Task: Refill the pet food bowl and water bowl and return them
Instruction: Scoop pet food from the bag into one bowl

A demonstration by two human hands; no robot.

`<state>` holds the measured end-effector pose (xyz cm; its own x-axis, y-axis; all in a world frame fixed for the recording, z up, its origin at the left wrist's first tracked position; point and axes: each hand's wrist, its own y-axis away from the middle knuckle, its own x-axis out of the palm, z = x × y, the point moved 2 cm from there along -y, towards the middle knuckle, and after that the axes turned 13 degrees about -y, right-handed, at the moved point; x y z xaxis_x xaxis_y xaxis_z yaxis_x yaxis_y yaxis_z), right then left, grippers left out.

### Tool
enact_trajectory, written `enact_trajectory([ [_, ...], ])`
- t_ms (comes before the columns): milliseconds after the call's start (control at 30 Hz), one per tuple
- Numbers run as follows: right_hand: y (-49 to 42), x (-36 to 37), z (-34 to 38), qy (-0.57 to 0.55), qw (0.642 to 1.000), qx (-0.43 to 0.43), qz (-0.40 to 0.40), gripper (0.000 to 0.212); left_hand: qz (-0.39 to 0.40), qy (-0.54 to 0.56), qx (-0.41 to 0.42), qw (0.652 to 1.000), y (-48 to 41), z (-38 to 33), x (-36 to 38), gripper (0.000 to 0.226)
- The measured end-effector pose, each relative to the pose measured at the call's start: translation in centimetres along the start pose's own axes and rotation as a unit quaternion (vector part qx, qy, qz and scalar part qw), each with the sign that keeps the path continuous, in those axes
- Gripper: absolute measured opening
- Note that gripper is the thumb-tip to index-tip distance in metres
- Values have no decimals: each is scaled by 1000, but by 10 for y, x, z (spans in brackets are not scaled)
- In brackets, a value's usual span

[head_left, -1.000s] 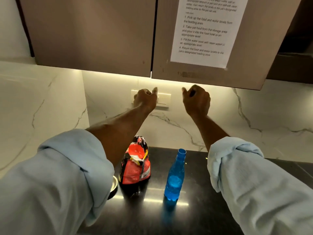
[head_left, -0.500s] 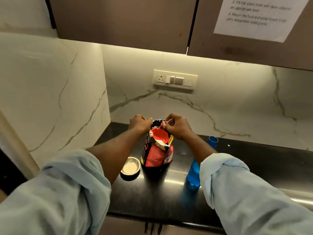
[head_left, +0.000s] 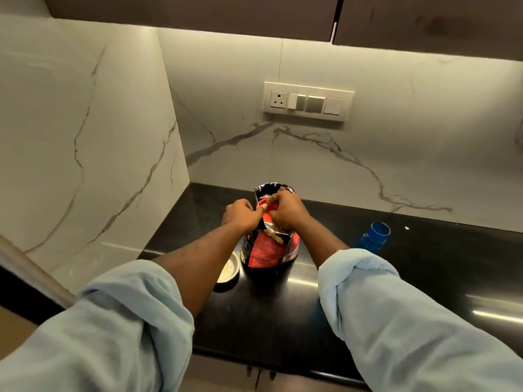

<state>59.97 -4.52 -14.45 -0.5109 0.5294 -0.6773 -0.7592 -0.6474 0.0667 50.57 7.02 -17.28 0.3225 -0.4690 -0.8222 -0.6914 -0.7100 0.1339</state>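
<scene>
From the head camera, looking down over both forearms, a red and black food bag (head_left: 267, 247) stands upright on the black bench (head_left: 424, 267), close to the corner where two marble walls meet. Both hands are at the bag's open top. The left hand (head_left: 240, 215) is closed, pinching the near left edge of the opening between thumb and fingers. The right hand (head_left: 287, 212) is also closed on the bag, its fingers curled over the right side of the rim, and the two hands almost touch above the red inner flap. The top of the bag is crumpled and stands up behind the hands.

Just beside the bag on its left, a small round bowl (head_left: 228, 270) sits on the bench, partly hidden by the left forearm; its inside looks pale, and what it holds cannot be made out. To the right of the bag, well apart from it, a blue bottle (head_left: 375, 236) stands on the bench, its lower part covered by the right sleeve (head_left: 396, 306). Both sleeves are light blue and rolled up to about the elbow.

On the back wall above the bag is a white switch plate (head_left: 307, 101) with a socket. Brown cupboards (head_left: 198, 9) run along the top edge.
</scene>
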Motion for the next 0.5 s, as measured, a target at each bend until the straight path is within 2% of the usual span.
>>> enact_trajectory([
  [67,-9,0,-2,34,998,19,47,39,-2,-5,-1,1000,-7,-1,2,32],
  [133,-15,0,-10,62,993,43,89,66,-10,-10,0,1000,-12,0,0,26],
  [200,-21,-2,-16,56,992,58,99,88,-17,-18,0,1000,-15,4,-4,23],
  [267,-27,-3,-19,51,991,69,104,100,-21,-23,-2,1000,-17,8,-8,22],
  [367,-28,1,-18,87,990,65,93,105,-25,-28,10,999,-16,13,-10,22],
  [500,-23,0,-17,133,990,44,8,92,-37,-25,27,999,-11,16,-10,22],
])
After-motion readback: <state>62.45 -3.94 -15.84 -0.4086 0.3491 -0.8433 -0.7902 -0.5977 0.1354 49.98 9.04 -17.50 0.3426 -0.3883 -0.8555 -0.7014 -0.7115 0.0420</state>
